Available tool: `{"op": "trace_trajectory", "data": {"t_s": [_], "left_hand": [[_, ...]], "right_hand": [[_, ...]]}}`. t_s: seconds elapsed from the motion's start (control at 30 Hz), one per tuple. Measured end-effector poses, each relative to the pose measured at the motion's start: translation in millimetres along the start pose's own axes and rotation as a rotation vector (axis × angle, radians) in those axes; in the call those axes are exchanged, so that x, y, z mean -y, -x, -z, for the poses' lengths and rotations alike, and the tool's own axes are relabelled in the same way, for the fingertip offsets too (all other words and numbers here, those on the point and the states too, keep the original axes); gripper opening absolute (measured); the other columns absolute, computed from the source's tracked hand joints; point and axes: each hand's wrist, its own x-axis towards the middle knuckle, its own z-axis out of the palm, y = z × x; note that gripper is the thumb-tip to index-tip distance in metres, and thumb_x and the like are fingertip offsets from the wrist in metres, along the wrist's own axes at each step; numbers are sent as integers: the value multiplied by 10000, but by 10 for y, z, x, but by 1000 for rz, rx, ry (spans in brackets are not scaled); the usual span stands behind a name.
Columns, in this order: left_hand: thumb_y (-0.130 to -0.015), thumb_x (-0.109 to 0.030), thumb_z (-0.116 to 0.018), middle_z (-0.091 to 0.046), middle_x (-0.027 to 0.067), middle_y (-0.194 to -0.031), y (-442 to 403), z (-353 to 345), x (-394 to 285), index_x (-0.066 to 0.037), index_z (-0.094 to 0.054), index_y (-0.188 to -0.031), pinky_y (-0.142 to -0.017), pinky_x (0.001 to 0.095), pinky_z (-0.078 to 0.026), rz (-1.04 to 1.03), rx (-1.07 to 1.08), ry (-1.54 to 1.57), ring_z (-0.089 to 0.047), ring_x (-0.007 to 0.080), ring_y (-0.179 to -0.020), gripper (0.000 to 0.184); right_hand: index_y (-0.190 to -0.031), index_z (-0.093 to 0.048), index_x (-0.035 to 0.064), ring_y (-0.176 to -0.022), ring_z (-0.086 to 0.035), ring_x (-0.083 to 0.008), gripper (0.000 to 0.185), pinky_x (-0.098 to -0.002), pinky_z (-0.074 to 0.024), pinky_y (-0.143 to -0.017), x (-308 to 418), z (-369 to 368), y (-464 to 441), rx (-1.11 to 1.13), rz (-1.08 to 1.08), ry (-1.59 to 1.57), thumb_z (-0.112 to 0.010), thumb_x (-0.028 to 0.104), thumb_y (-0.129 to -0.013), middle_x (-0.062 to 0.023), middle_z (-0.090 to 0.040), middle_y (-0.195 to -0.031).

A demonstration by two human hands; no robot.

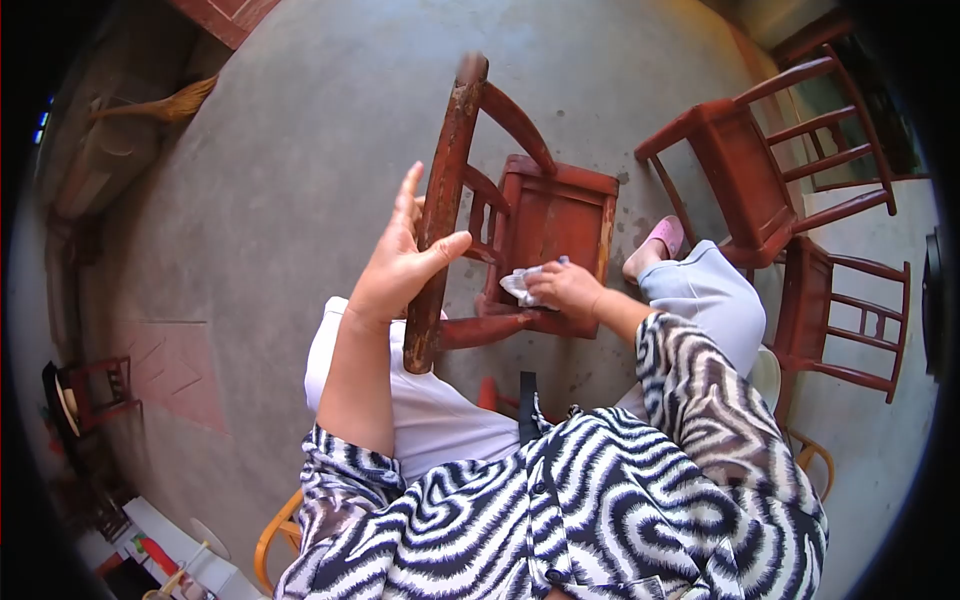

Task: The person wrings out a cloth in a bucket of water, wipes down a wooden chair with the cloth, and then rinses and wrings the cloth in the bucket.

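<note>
A red wooden chair [557,225] stands in front of me, its worn top rail [455,150] nearest my left side. My left hand [405,255] rests against that rail, thumb across it and fingers stretched out and apart along its far side, not wrapped round it. My right hand [568,288] is closed on a white cloth [517,287] and presses it on the chair's seat near the edge by the backrest. Part of the cloth is hidden under the fingers.
Two more red chairs [740,170] [810,315] stand at the right. A straw broom [180,103] lies at the upper left. A small dark red chair [105,390] is at the far left, above a white surface [165,545] with items.
</note>
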Motion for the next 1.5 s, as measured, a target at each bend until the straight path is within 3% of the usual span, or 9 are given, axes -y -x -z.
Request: {"op": "trace_trajectory", "data": {"t_s": [0.07, 0.13, 0.3, 0.53, 0.6, 0.83, 1.2, 1.37, 1.5], "left_hand": [[-770, -154, -684, -418, 121, -1162, -58, -4, -36, -50, -149, -1401, -865, 307, -432, -73, -62, -99, -470, 165, -1041, 834], [-768, -154, -685, -417, 122, -1161, -99, -61, -186, -50, -149, -1401, -867, 312, -435, -68, -71, -137, -471, 170, -1048, 836], [-766, -173, -673, -389, 174, -1290, -344, -51, -83, -48, -148, -1399, -936, 333, -392, -180, -88, -536, -486, 252, -1104, 832], [-769, -152, -650, -458, 169, -1265, -457, -43, -3, -50, -130, -1400, -961, 328, -362, -156, -55, -352, -466, 252, -1144, 824], [-785, -18, -600, -452, 115, -1210, -447, -40, 36, -80, -148, -1405, -764, 284, -485, -166, -47, -291, -570, 158, -859, 771], [-749, -29, -582, -516, 130, -1125, -395, -85, -103, -61, -114, -1404, -576, 262, -497, -12, -57, -187, -592, 132, -618, 806], [-739, 7, -563, -445, 97, -1157, -419, -76, -84, -55, -181, -1392, -558, 247, -502, -53, -30, -129, -547, 115, -631, 759], [-732, 4, -569, -457, 93, -1134, -413, -71, -80, -52, -185, -1390, -560, 247, -501, -42, -38, -146, -549, 115, -618, 764], [-728, 3, -571, -460, 95, -1133, -409, -89, -93, -74, -190, -1393, -556, 244, -499, -40, -54, -141, -553, 117, -612, 770]], "right_hand": [[-866, -624, 161, -859, -567, -223, 207, -347, -487, -720, -260, -79, -56, -208, -89, 25, -614, 120, -663, 9, -604, -976], [-865, -591, 91, -797, -566, -315, 123, -412, -479, -708, -447, -25, -188, -340, -550, -63, -588, 128, -748, -61, -611, -893], [-1150, -516, 140, -1195, -386, -272, 359, -432, -355, -926, -282, -136, -590, -340, -787, 51, -549, 271, -817, -46, -450, -1290], [-1014, -620, 116, -1056, -498, -266, 252, -381, -461, -822, 179, -333, 57, -215, -245, -242, -565, 118, -769, -21, -532, -1203], [-996, -634, 125, -992, -513, -260, 261, -344, -468, -811, 168, -128, 157, -37, -277, -258, -552, 74, -753, -22, -561, -1106], [-1016, -623, 120, -991, -502, -279, 318, -355, -459, -817, 450, -107, -323, 1, -140, -261, -610, 92, -699, -56, -548, -1086], [-973, -623, 126, -913, -527, -274, 276, -378, -482, -763, 129, 164, 293, 449, -385, -68, -587, 73, -705, -66, -544, -968], [-959, -599, 87, -887, -532, -280, 272, -371, -485, -740, 233, 103, -260, -154, -219, -159, -594, 75, -687, -81, -538, -955], [-961, -593, 34, -887, -524, -275, 297, -370, -480, -751, 454, -206, -517, -236, -339, -16, -577, 60, -665, -103, -520, -1047]]}}
